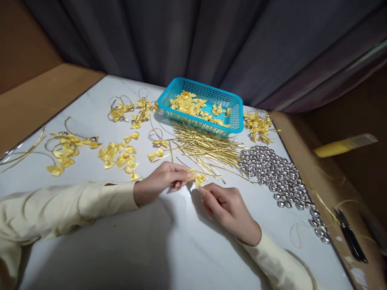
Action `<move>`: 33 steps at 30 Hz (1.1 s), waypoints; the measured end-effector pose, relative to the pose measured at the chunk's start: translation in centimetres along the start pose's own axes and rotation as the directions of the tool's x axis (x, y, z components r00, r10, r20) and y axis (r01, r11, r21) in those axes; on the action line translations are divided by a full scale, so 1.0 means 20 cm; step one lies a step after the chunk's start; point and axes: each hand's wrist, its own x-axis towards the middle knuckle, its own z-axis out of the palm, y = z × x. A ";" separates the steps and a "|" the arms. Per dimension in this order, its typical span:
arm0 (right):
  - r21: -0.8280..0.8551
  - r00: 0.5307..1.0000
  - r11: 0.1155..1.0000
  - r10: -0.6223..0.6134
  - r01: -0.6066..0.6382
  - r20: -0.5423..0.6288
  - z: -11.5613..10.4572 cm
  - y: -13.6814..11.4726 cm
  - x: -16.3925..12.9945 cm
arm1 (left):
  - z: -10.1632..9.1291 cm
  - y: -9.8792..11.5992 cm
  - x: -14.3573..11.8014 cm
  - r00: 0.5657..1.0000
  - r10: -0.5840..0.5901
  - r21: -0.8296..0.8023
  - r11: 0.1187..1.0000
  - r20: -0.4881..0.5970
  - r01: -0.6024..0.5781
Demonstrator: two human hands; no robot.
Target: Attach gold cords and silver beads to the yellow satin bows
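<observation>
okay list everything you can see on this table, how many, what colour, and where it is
basket: one, turquoise plastic, far middle of the table, holding many yellow bows
held bow: one, yellow ribbon, pinched between both hands at table centre
loose bows: many, yellow, scattered left of centre; another cluster right of the basket
gold ties: a big pile, gold, in front of the basket
bells: many, silver, right side of the table
table: one, white
curtain: dark grey, behind the table
left hand: cream sleeve, fingertips gripping the held bow
right hand: cream sleeve, fingertips at the held bow's lower edge
</observation>
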 end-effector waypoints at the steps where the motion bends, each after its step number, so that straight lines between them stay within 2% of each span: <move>1: -0.004 1.000 1.000 -0.002 0.002 0.002 0.00 0.00 0.00 | 0.00 0.00 0.00 1.000 -0.002 -0.003 1.000 0.000 0.002; 8: -0.026 1.000 0.999 -0.021 0.021 0.016 0.01 0.00 -0.01 | 0.00 0.00 0.00 1.000 0.009 0.014 1.000 0.021 -0.009; 15: -0.022 0.999 0.999 0.027 -0.027 -0.018 0.03 -0.01 0.00 | 0.01 -0.03 -0.03 0.995 0.096 0.158 0.983 -0.025 -0.091; 27: 0.113 0.977 0.989 0.116 -0.097 -0.177 0.11 -0.02 -0.02 | 0.06 -0.02 -0.05 0.975 0.198 0.335 0.930 -0.104 -0.153; 33: 0.244 0.974 0.961 0.173 -0.133 -0.149 0.11 -0.02 -0.02 | 0.07 -0.04 -0.06 0.963 0.232 0.386 0.908 -0.135 -0.165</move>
